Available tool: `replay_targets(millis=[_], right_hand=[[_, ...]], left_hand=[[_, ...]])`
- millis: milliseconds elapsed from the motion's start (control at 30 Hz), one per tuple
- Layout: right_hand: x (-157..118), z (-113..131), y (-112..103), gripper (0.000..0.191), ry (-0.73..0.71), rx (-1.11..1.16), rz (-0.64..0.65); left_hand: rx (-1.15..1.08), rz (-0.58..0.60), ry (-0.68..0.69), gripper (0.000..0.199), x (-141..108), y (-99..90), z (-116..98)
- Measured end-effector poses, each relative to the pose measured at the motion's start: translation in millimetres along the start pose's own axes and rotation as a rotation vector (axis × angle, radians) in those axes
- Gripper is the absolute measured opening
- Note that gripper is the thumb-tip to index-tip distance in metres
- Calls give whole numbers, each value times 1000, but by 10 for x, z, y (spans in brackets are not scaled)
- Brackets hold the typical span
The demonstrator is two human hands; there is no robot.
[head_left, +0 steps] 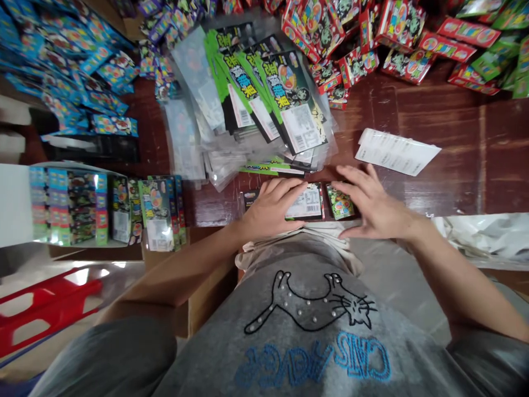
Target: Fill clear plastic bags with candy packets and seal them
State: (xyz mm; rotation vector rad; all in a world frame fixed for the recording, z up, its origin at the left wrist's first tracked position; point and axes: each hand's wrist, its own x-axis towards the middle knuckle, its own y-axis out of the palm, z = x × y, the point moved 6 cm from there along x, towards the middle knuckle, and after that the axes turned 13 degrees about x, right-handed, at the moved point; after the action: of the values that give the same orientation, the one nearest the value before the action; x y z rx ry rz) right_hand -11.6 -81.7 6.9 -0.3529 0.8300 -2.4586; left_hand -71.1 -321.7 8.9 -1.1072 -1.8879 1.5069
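Near the front edge of the brown table (446, 193), my left hand (275, 208) lies over a clear bag with a black label card (306, 203). Its fingers are spread and partly cover the card. To the right of that bag, a small green candy box (339, 203) sits on the table. My right hand (366, 201) is at this box's right side, fingers apart, with a fingertip at the box's edge. Just beyond my hands is a pile of clear bags with black and green label cards (295, 105). A folded white sticker sheet (397, 151) lies behind my right hand.
Blue candy packs (91, 71) heap at the back left, with purple ones (159, 60) beside them. Red boxes (399, 25) and green packs (496, 60) lie at the back right. A white carton (14, 204) of filled packs stands at the left; a red plastic object (53, 306) is below.
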Motion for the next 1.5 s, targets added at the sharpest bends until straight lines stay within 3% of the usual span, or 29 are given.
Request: replay_targets(millis=[200, 400, 533, 600, 700, 767, 833, 933, 1033, 1100, 1233, 1367, 1433, 1500], right_hand=[[-77, -83, -138, 73, 18, 43, 0], [5, -103, -177, 70, -13, 101, -22], [-1, -16, -250, 73, 28, 112, -27], [-23, 49, -272, 79, 98, 122, -98], [-100, 152, -249, 87, 192, 265, -327], [-159, 176, -147, 78, 258, 443, -456], [-204, 170, -25, 61, 315, 595, -528], [-236, 152, 80, 40, 335, 673, -542], [-238, 125, 153, 31, 349, 671, -503], [-227, 110, 211, 37, 359, 660, -529], [-217, 126, 313, 55, 351, 590, -747], [-187, 143, 403, 34, 396, 578, -792], [-163, 140, 432, 34, 399, 630, -775], [-168, 127, 440, 40, 385, 685, -841]], left_hand=[[-26, -7, -19, 87, 51, 3, -54], [-72, -26, 14, 85, 87, -5, -147], [-95, -42, -64, 88, 122, -71, -237], [-105, -97, -155, 91, 155, -145, -308], [-154, -229, -314, 100, 185, -263, -427], [-236, -283, -368, 104, 190, -274, -494], [-383, -295, -375, 94, 178, -213, -514], [-630, -246, -359, 60, 132, -43, -432], [-798, -184, -322, 54, 101, 76, -297], [-874, -160, -303, 56, 109, 94, -210], [-936, -111, -325, 49, 160, 88, -80], [-935, -186, -347, 32, 208, 65, -1], [-945, -238, -342, 27, 232, 64, 22], [-1003, -283, -329, 24, 260, 73, 38]])
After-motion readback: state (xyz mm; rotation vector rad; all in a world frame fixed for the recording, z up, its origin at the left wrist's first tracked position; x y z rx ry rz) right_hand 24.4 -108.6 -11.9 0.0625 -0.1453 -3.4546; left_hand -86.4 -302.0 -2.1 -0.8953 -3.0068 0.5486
